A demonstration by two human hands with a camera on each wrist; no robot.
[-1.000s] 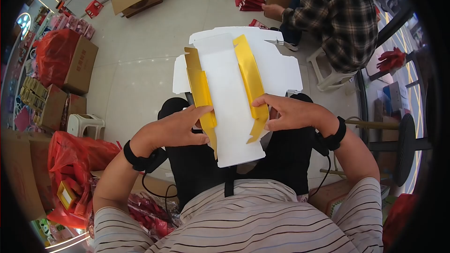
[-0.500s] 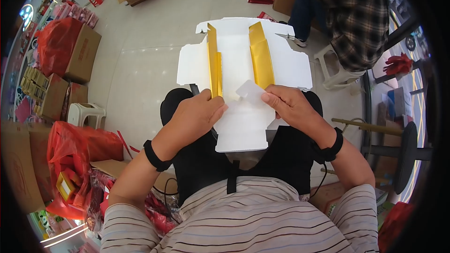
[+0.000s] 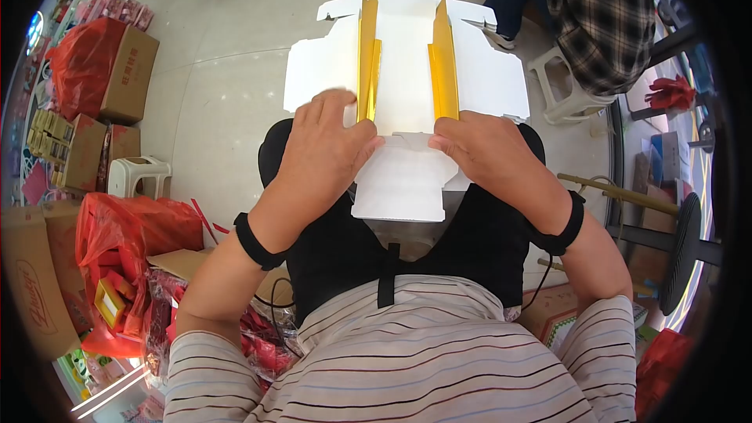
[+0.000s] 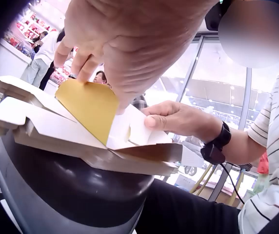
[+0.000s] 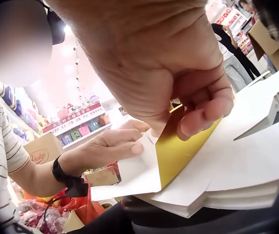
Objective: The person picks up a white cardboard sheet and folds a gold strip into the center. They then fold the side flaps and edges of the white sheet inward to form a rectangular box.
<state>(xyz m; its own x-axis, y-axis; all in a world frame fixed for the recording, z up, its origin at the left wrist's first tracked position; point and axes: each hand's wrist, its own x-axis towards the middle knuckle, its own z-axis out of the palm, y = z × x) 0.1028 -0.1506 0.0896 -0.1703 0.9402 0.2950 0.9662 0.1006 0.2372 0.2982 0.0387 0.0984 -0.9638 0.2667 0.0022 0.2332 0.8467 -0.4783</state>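
Note:
A cardboard box blank [image 3: 403, 55], white inside and gold outside, lies partly folded on a stack of white blanks [image 3: 493, 70]. Its two long side panels, the left one [image 3: 366, 55] and the right one [image 3: 445, 63], stand up. My left hand [image 3: 325, 141] holds the near end of the left panel, thumb inside and fingers over the gold face [image 4: 90, 102]. At the right panel's near corner, my right hand [image 3: 493, 145] pinches the card between thumb and curled fingers. A white end panel [image 3: 399, 192] extends toward my lap, and small white corner flaps turn inward between the thumbs.
The stack rests on a dark rounded support [image 4: 81, 180] between my knees. A person in a plaid shirt [image 3: 599, 23] sits on a white stool [image 3: 560, 86] at the right. Red plastic bags [image 3: 133, 227], cartons [image 3: 129, 70] and another white stool [image 3: 141, 172] stand at the left.
The side panels have gone from leaning to upright. Both hands have moved to their near ends, and the corner flap that the right hand held now lies folded inward. The view has shifted.

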